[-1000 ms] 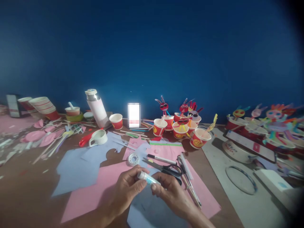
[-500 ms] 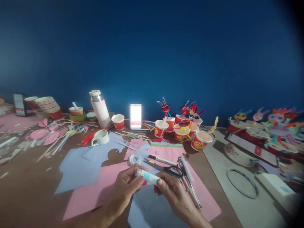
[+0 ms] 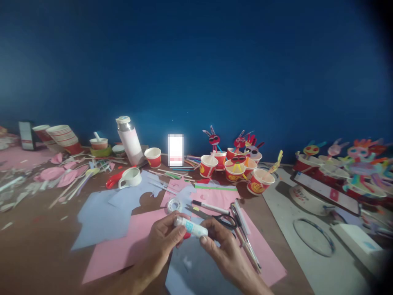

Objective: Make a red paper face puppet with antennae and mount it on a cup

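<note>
A white glue stick with blue print lies tilted across the front middle. My left hand is closed on its left end, thumb in front. Something small and red shows just under the stick by the left fingers; its kind is unclear. My right hand is at the stick's right end, its thumb and forefinger parted around that end; any contact there is hard to make out. Behind the hands are black-handled scissors, a tape roll and a black-and-white marker.
Blue paper and pink paper cover the table's middle. A white thermos and white mug stand behind. Red paper cups with craft figures line the back right. Pink scraps and sticks lie left.
My right thumb has come down off the glue stick's end, and the right fingers have parted. My left hand keeps the stick in nearly the same place.
</note>
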Available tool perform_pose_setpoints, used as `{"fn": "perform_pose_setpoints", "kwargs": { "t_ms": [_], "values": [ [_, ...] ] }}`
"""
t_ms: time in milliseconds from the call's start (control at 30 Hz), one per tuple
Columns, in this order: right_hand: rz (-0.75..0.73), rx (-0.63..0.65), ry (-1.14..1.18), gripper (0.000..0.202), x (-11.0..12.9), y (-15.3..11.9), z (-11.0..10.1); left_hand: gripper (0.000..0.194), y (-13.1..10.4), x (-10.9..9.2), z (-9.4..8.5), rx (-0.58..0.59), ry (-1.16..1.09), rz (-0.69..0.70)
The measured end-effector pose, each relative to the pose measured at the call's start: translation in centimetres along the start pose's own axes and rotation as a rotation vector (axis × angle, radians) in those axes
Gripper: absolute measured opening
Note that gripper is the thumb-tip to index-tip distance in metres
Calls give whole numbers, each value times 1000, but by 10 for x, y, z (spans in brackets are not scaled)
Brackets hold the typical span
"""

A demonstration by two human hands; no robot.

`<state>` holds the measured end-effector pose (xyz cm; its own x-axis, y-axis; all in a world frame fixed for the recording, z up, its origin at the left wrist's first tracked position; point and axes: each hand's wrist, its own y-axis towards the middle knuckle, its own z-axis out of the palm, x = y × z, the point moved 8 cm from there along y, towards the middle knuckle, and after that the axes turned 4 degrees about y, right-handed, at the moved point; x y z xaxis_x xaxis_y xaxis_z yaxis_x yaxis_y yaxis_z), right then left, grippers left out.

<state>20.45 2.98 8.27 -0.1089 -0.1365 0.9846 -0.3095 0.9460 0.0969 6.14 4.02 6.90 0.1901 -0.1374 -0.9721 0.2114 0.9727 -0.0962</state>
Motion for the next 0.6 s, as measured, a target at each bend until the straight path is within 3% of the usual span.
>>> {"fn": "perform_pose_setpoints", "kwargs": {
  "t_ms": [333, 500, 600],
  "values": [
    [216, 126, 115, 71, -10, -4, 13, 37, -1, -1, 8, 24, 16, 49],
    [18, -21, -28, 49, -1, -2, -1, 37, 2, 3, 2, -28, -4, 25],
    [-2, -48, -127, 42, 2, -3, -5, 37, 3, 3, 2, -27, 22, 23]
  ]
}}
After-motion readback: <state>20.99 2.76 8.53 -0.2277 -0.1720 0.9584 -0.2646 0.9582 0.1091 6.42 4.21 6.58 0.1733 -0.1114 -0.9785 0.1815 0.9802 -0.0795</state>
